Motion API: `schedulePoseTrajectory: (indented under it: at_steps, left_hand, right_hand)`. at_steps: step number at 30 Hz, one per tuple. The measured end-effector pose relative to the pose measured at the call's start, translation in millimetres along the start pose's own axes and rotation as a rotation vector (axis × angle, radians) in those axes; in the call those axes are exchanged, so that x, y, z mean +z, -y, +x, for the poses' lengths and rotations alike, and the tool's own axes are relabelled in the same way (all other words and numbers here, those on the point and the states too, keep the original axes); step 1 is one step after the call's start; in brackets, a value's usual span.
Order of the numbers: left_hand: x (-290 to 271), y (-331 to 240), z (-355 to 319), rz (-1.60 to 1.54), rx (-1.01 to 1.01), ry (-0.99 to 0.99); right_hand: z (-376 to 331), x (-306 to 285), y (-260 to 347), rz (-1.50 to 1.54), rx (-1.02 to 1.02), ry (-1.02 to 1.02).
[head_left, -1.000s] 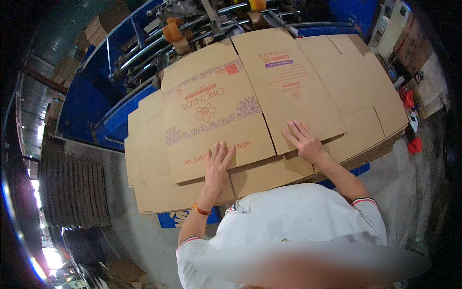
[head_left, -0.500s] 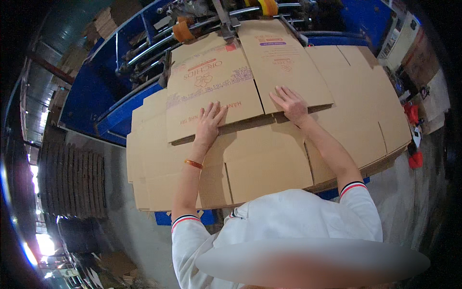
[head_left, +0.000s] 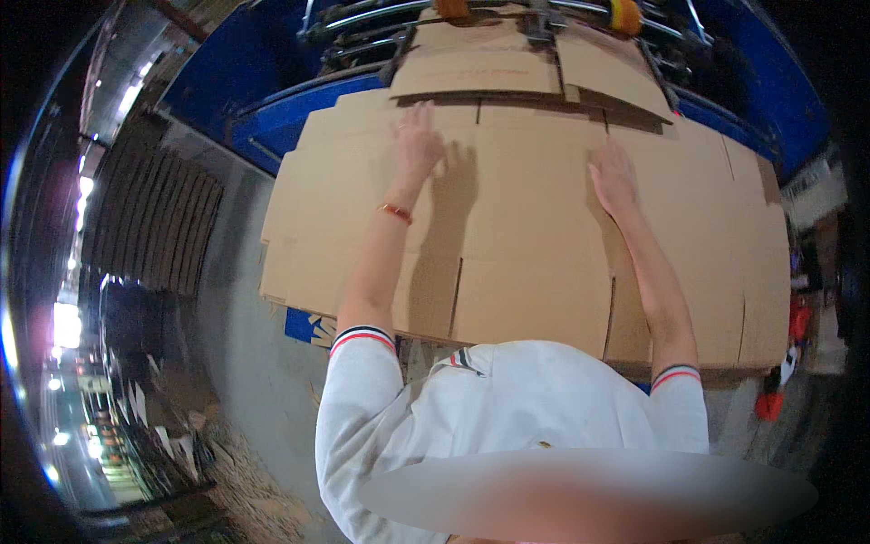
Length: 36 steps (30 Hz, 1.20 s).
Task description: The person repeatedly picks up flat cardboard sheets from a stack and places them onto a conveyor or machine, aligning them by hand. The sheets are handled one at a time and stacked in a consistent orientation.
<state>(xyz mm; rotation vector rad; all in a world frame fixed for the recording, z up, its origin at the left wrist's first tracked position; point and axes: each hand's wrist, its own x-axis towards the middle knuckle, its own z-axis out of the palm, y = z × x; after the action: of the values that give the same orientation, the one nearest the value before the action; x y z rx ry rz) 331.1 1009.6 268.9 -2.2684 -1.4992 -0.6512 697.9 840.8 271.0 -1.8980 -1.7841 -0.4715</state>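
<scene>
A stack of flat brown cardboard box blanks (head_left: 535, 272) lies in front of me on a blue machine bed. My left hand (head_left: 417, 140) rests flat, fingers spread, near the far left of the top blank; an orange band circles that wrist. My right hand (head_left: 613, 177) lies flat on the same stack, farther right. Both arms reach straight out and neither hand grips anything. Beyond my fingers another blank (head_left: 480, 68) sits part way under the rollers of the blue machine (head_left: 272, 86).
A pile of corrugated sheets (head_left: 154, 222) stands on the grey floor to my left. Blue machine framing curves round the back and right. Red objects (head_left: 788, 363) sit low at the right edge. Scraps litter the floor at lower left.
The printed top blank has slid away from me into the machine's rollers. Both hands have followed forward with arms now stretched out, resting on the plain blank underneath.
</scene>
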Motion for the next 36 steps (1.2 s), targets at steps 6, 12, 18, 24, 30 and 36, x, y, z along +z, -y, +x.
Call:
schedulePoseTrajectory:
  at_steps: [6, 12, 18, 24, 30, 36]
  left_hand:
    - [-44, 209, -105, 0.277, -1.035, 0.371]
    - [-76, 249, -139, 0.136, -0.849, 0.424]
    - [-84, 256, -128, 0.094, -0.791, 0.493]
    - [-115, 262, -117, 0.021, -0.815, 0.502]
    - [-168, 250, -89, -0.094, -0.834, 0.476]
    - [-209, 209, -79, 0.1, -0.69, 0.08]
  right_hand:
    - [-18, 8, -19, 0.065, 0.006, 0.025]
    - [-15, -2, -9, 0.072, 0.073, 0.047]
    - [-18, 2, -18, 0.086, 0.068, 0.026]
    - [-17, 8, -27, 0.119, 0.068, 0.027]
    - [-19, 2, -27, 0.078, 0.012, -0.014]
    - [-23, 0, -24, 0.012, 0.107, 0.023]
